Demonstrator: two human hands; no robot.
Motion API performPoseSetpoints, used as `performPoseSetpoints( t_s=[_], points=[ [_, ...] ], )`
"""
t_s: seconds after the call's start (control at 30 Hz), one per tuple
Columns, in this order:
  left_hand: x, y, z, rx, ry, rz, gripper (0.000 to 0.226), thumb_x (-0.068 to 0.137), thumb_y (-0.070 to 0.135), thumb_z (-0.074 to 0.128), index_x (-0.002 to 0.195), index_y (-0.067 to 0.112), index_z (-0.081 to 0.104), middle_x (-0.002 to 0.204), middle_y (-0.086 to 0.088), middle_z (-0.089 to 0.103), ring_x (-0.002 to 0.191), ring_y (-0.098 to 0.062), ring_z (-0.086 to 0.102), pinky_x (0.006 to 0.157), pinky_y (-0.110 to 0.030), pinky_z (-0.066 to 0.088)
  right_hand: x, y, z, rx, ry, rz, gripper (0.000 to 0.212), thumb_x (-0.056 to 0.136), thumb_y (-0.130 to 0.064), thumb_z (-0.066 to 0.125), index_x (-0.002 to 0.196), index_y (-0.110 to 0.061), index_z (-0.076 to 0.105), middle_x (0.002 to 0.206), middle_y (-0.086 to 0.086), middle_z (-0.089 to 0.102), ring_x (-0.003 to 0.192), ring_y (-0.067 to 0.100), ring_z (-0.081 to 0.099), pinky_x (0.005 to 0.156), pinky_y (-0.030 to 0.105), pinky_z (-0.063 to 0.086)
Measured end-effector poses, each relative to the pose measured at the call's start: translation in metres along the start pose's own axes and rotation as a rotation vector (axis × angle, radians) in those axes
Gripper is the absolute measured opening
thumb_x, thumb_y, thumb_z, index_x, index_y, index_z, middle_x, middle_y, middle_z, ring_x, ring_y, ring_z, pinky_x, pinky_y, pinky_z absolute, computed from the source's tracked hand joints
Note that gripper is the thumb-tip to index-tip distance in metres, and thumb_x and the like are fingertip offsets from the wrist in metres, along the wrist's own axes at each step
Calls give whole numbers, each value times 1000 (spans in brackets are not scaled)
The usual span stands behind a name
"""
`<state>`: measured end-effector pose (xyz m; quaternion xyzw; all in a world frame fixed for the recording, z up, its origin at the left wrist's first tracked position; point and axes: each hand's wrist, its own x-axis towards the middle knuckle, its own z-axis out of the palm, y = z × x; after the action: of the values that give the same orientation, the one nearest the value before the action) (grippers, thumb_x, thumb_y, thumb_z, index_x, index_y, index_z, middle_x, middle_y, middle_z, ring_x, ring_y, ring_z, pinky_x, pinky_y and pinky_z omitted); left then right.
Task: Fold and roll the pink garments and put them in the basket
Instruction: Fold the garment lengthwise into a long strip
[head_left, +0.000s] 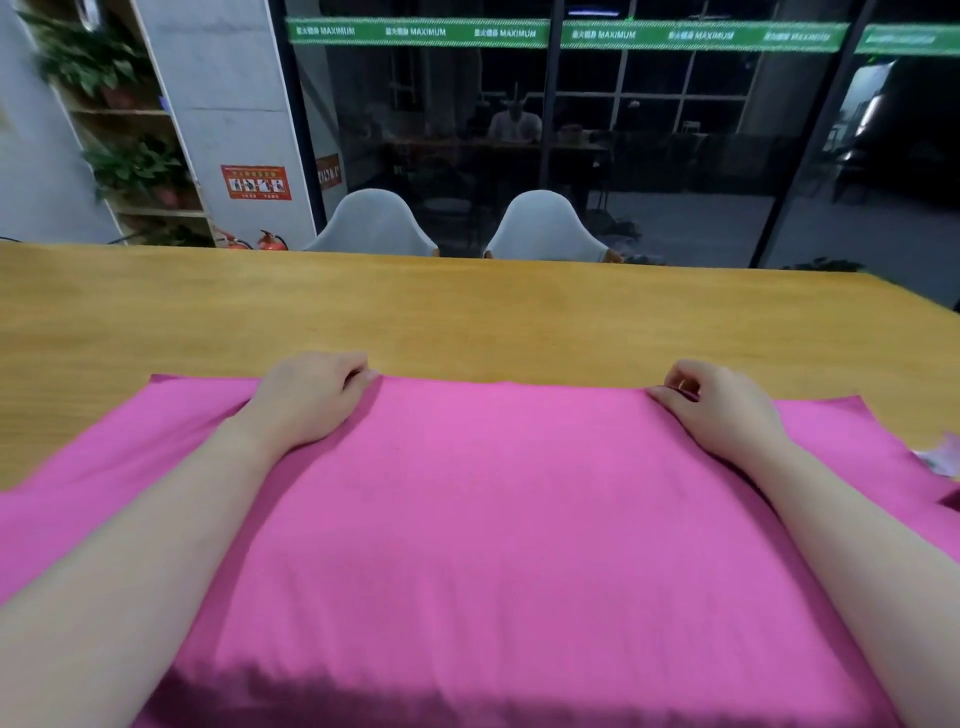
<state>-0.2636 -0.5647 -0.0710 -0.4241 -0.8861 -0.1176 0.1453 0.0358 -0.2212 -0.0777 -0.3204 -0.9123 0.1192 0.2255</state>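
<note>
- Pink garment (498, 519): spread flat on the near part of the table, filling most of the lower view; far edge straight, running side to side between both hands; a sleeve-like flap out to each side; near part in shadow.
- Left hand (311, 397): at the far left part of the garment's far edge, knuckles up, fingers curled under, pinching the cloth edge; forearm bare, lying over the garment.
- Right hand (719, 410): at the far right part of the same edge, fingers curled, thumb and fingertips pinching the cloth; forearm bare, lying over the garment.
- Wooden table (467, 312): yellowish top, bare beyond the garment's far edge.
- Pale scrap (943, 457): at the right border beside the garment's right flap; too blurred and cut off to identify.
- White chairs, two: left chair (371, 223) and right chair (545, 226), backs showing just behind the table's far edge.
- Glass wall (649, 130): dark, behind the chairs, with a green banner strip along the top.
- Shelf with potted plants (135, 166): far left, against a grey pillar.
- Red sign (256, 182): on the pillar.
- Red fire extinguishers (270, 240): on the floor below the sign.
</note>
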Motion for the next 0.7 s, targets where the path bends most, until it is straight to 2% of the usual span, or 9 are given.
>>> performPoseSetpoints(
  t_s=[0.17, 0.37, 0.5, 0.6, 0.7],
  points=[
    [-3, 1, 1, -30, 10, -46, 24, 103, 37, 48, 83, 23, 48, 83, 5, 57, 79, -24, 51, 64, -37, 37, -1, -2, 1, 13, 50, -7, 22, 95, -46, 65, 83, -27, 62, 77, -4, 63, 78, 28, 58, 64, 36, 43],
    [3, 17, -4, 84, -39, -32, 15, 103, 28, 45, 91, 19, 47, 99, -3, 60, 91, -29, 56, 71, -39, 38, 1, -5, 3, 54, 5, 27, 19, 93, -44, 67, 83, -29, 62, 83, -4, 64, 82, 27, 59, 65, 35, 40],
    [13, 60, 2, -78, -47, 51, 24, 102, 40, 52, 90, 18, 54, 97, -2, 60, 93, -25, 54, 79, -40, 45, 1, -5, 2, 87, -6, 31, 22, 92, -44, 69, 78, -29, 59, 81, -5, 63, 81, 26, 59, 65, 34, 41],
    [25, 104, 10, -179, -95, 134, 30, 102, 47, 50, 89, 20, 54, 94, 3, 58, 89, -20, 53, 77, -38, 44, 2, -5, 2, 110, -13, 40, 22, 91, -45, 69, 78, -29, 60, 82, -4, 64, 81, 25, 59, 66, 34, 42],
    [39, 149, 20, -226, -121, 226, 30, 103, 45, 50, 92, 18, 52, 94, 2, 58, 87, -19, 51, 76, -37, 41, 4, -3, 3, 124, -4, 45, 23, 90, -46, 70, 79, -28, 61, 83, -4, 64, 82, 25, 60, 66, 34, 43]
  ],
)
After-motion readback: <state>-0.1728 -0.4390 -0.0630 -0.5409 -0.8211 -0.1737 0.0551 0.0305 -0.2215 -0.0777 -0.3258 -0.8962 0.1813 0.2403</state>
